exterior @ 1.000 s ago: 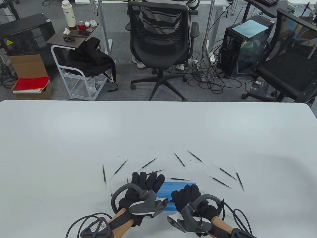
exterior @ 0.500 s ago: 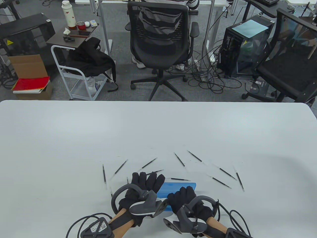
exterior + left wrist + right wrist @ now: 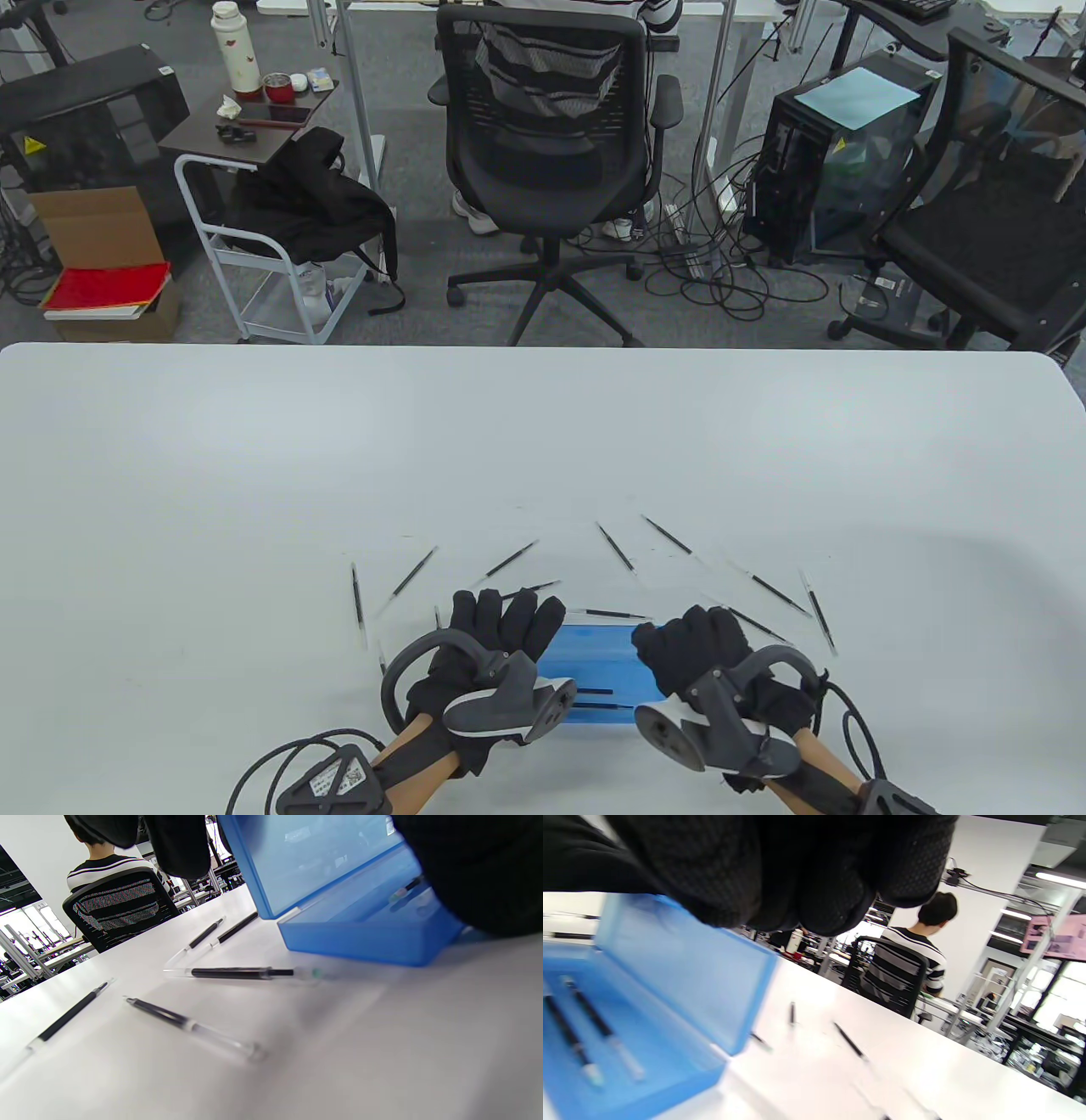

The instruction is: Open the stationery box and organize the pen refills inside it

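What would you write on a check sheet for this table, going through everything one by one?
Surface: white table, bare at the far side.
Job's things: blue stationery box open, lid raised; two pen refills inside; loose pen refills scattered beyond it.
Clutter: nothing seen.
Grips: left hand flat by the box; right hand curled at the lid.
Cables: glove cable on the table.
Surroundings: office chair, person seated, cart.
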Action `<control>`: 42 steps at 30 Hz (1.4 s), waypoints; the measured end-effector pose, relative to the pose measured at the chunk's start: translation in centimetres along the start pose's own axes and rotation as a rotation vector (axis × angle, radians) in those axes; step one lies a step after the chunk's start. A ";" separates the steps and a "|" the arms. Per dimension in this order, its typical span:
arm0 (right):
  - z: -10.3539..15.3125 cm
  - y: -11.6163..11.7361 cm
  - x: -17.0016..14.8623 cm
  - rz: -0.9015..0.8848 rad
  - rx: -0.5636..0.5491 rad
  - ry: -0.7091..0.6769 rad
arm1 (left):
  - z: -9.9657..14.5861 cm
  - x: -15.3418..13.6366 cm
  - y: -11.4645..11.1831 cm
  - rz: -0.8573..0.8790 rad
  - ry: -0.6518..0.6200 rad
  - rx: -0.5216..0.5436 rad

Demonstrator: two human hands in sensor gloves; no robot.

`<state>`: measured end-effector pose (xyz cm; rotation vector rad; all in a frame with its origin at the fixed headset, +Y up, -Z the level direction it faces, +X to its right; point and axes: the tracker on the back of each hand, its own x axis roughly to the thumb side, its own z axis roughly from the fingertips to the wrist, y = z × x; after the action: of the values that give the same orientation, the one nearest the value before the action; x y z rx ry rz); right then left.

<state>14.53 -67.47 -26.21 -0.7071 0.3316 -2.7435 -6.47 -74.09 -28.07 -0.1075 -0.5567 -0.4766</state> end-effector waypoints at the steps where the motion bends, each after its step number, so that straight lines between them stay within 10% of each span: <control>1: -0.2 0.4 -1.3 -0.001 0.021 0.034 | 0.0 0.0 0.0 0.000 0.000 0.000; 17: -2.1 10.0 -8.7 -0.058 0.332 0.273 | 0.0 0.0 0.0 0.002 0.000 0.000; 42: -1.9 11.6 -8.3 0.002 0.339 0.282 | 0.0 0.0 0.0 0.001 0.000 0.000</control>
<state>23.08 -75.21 -34.78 -0.2336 -0.0782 -2.7959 -6.46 -74.11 -28.07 -0.1074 -0.5566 -0.4755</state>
